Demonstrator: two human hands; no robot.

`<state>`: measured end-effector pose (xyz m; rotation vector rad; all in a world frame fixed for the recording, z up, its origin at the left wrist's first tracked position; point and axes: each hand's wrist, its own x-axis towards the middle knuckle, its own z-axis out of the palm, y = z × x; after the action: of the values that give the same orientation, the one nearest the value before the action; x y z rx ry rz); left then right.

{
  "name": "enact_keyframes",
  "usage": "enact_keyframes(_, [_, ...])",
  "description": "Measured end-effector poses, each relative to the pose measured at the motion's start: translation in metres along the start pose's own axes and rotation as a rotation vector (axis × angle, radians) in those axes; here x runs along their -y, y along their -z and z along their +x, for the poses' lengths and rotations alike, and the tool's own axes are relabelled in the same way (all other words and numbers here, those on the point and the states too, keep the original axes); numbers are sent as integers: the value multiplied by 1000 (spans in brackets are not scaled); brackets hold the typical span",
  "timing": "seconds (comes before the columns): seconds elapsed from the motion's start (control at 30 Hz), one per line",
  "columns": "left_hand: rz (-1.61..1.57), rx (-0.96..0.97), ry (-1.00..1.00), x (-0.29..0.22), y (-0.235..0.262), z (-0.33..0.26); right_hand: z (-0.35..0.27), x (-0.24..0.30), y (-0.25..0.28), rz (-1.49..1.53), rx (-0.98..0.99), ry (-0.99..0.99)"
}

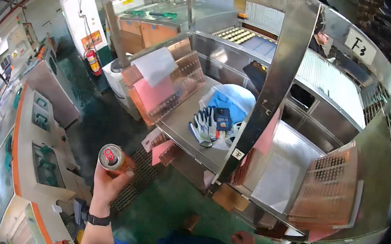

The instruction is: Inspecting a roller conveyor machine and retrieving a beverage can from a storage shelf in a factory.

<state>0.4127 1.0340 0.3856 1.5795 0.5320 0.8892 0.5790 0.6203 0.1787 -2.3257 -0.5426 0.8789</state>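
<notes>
The left hand (108,185) is raised in front of the person, its fingers and thumb wrapped round the lower body of a drink can (112,158), which stands upright with its red-marked top facing the camera. The can looks light and thin-walled, so a hard squeeze would likely dent it; the smooth metal may be slippery, and a grip round the middle of the wall, as here, seems the safest hold. Whether it is full cannot be told. The right hand (245,242) rests low by the person's blue-clad lap, fingers loosely curled and holding nothing.

Beyond the can, a steel workbench (190,121) carries a pair of grey-and-white work gloves (203,128) and a blue plastic bag (229,102). Stacks of copper-coloured perforated sheets (329,187) with pink paper (152,92) between them lean along the bench. A red fire extinguisher (93,62) stands farther off.
</notes>
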Motion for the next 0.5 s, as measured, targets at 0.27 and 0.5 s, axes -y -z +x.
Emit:
enact_keyframes(0.27, [298, -210, 353, 208, 88, -5, 15, 5, -8, 94, -57, -60])
enact_keyframes(0.5, [945, 386, 682, 277, 73, -52, -15, 0, 8, 318, -260, -278])
